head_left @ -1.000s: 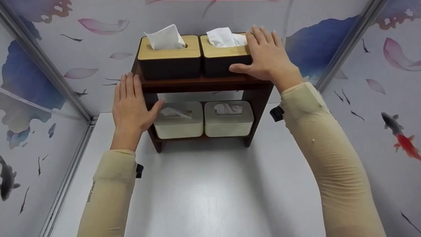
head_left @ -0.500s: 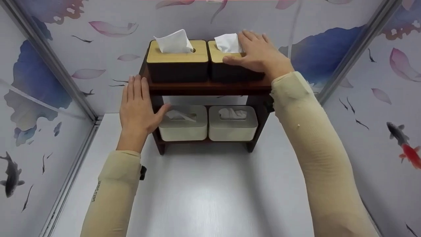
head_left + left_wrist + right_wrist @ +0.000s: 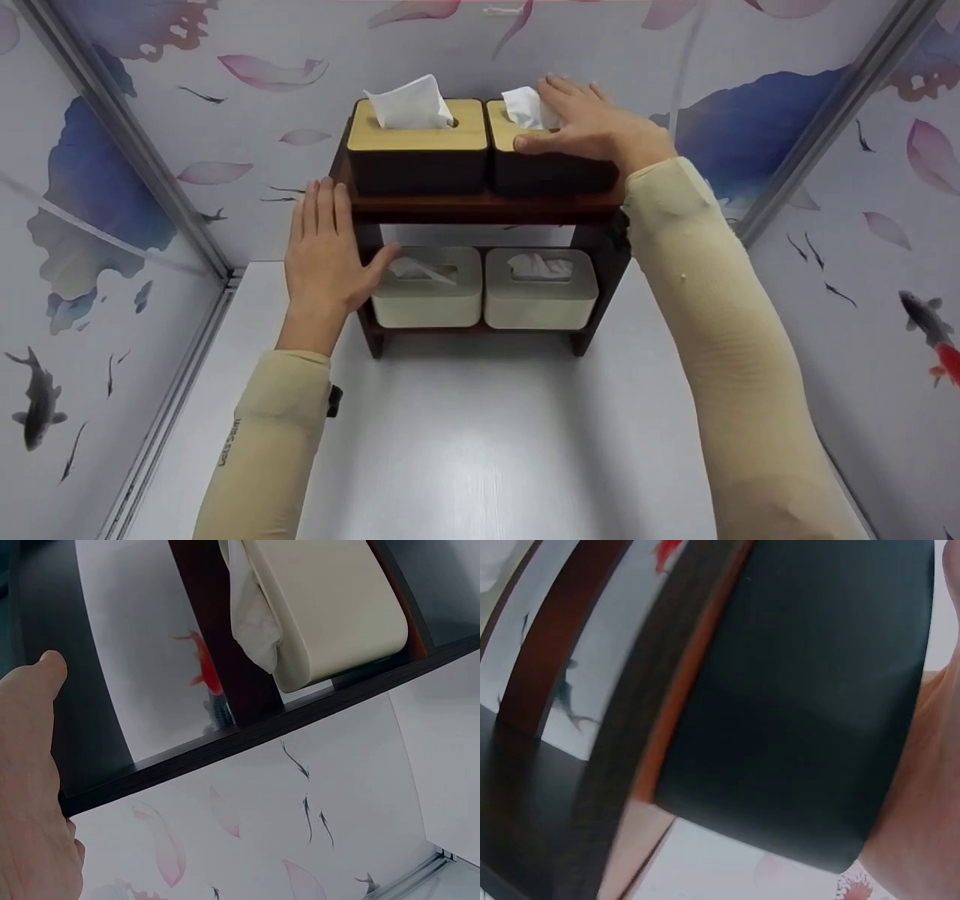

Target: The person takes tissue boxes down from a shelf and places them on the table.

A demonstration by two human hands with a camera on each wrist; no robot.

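Observation:
A dark red-brown two-tier shelf (image 3: 480,215) stands against the back wall. My left hand (image 3: 322,255) lies along its left side, fingers straight and thumb spread toward the front. In the left wrist view the shelf's side edge runs past that hand (image 3: 30,772). My right hand (image 3: 592,124) rests over the right-hand black tissue box with a wooden lid (image 3: 502,142), fingers extended across the top and thumb at the lid's front edge. It hides the box's right part and some of its tissue (image 3: 525,109). The right wrist view shows the box's dark side (image 3: 795,705) beside the palm.
A matching wooden-lidded tissue box (image 3: 420,169) sits to the left on the top tier. Two cream tissue boxes, left (image 3: 427,307) and right (image 3: 540,309), sit side by side below. Patterned panels (image 3: 97,187) with metal-framed corners enclose the white table (image 3: 465,450).
My right hand has shifted left across the right-hand tissue box's lid, covering more of it. The left hand stays at the shelf's side. The whole head view has shifted slightly.

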